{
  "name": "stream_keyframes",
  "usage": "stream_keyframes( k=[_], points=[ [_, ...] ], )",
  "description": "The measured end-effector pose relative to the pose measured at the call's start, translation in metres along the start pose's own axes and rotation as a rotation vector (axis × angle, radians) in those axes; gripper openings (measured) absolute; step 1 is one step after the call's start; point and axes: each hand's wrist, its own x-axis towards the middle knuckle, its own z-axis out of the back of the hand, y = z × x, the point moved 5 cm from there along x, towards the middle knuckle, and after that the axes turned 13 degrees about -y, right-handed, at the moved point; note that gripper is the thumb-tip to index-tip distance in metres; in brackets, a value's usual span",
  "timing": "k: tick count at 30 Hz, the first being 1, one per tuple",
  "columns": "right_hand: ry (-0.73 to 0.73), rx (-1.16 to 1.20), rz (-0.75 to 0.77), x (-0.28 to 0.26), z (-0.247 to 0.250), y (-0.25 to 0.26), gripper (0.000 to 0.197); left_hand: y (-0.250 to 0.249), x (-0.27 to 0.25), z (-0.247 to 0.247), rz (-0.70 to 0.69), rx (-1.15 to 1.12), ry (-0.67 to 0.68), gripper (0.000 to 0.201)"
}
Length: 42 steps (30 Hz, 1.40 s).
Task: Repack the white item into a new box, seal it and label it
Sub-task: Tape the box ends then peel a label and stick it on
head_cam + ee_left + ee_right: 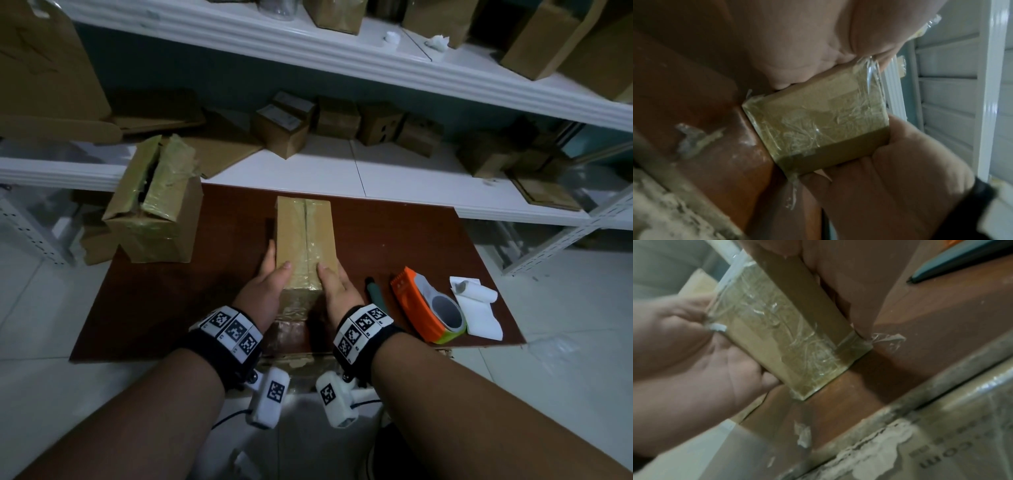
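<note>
Your left hand and right hand clamp the taped box between them, one palm on each long side, thumbs laid over the top face near its closer end. Fingers run down the side walls; both holds are snug, with the box pressed between the palms.

The box lies flat on the brown table, at about centre, long axis pointing to 12 o'clock. Clear tape covers the top seam and wraps the near end, wrinkled there. No label or print readable on it. The white item is not visible.

Both forearms come in from 6 o'clock, wrists level, each wearing a black band with square black-and-white markers.

At 3 o'clock of the box: a dark pen, then the orange tape dispenser, then white label paper, partly curled. At 10 o'clock, the opened old box, flaps up, overhanging the table edge. In the right wrist view, printed letters on the cardboard below the table edge are too blurred to read.
</note>
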Motion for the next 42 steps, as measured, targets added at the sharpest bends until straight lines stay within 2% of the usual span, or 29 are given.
stream_keyframes(
  k=[3,5,8,11,14,16,18,22,24,28,31,33,40,42],
  points=[
    [-0.004,0.032,-0.029,-0.003,0.0,0.003,0.058,0.002,-0.001,-0.002,-0.074,0.113,0.018,0.055],
    [0.006,0.019,-0.025,-0.003,-0.001,0.003,0.058,0.004,-0.001,0.0,-0.103,0.135,-0.026,0.054],
    [-0.005,-0.012,-0.05,-0.002,-0.001,0.001,0.06,0.01,0.009,0.002,0.0,0.14,-0.091,0.061],
    [-0.003,-0.077,-0.072,-0.004,0.002,0.003,0.07,0.01,0.007,0.0,-0.085,0.291,-0.06,0.067],
    [-0.009,-0.102,-0.112,-0.004,0.002,0.001,0.072,0.009,0.01,-0.004,-0.024,0.262,-0.066,0.067],
    [-0.003,-0.083,-0.12,-0.004,0.002,0.001,0.073,0.007,0.011,-0.005,0.051,0.191,-0.054,0.058],
    [0.005,-0.063,-0.111,-0.004,0.0,0.001,0.073,0.003,0.008,-0.008,0.014,0.152,-0.03,0.058],
    [0.022,-0.013,-0.124,-0.005,-0.005,0.0,0.081,0.003,-0.003,-0.009,0.026,0.005,0.078,0.071],
    [0.01,0.003,-0.145,-0.004,-0.005,-0.001,0.074,0.006,0.001,-0.01,0.026,-0.091,0.105,0.081],
    [0.007,-0.012,-0.162,-0.002,-0.001,-0.002,0.063,0.007,0.003,-0.01,-0.013,-0.083,0.123,0.087],
    [0.001,0.021,-0.179,-0.003,0.0,0.001,0.057,0.011,0.006,-0.01,-0.029,-0.109,0.136,0.114],
    [0.001,0.049,-0.186,-0.002,0.0,0.002,0.054,0.02,0.012,-0.012,-0.015,-0.118,0.159,0.124],
    [0.002,0.094,-0.247,0.004,-0.007,-0.008,0.062,0.01,0.004,-0.009,-0.079,-0.058,0.241,0.129],
    [-0.006,0.08,-0.244,0.003,-0.008,-0.008,0.071,0.008,0.003,-0.009,-0.092,-0.05,0.248,0.128]
  ],
)
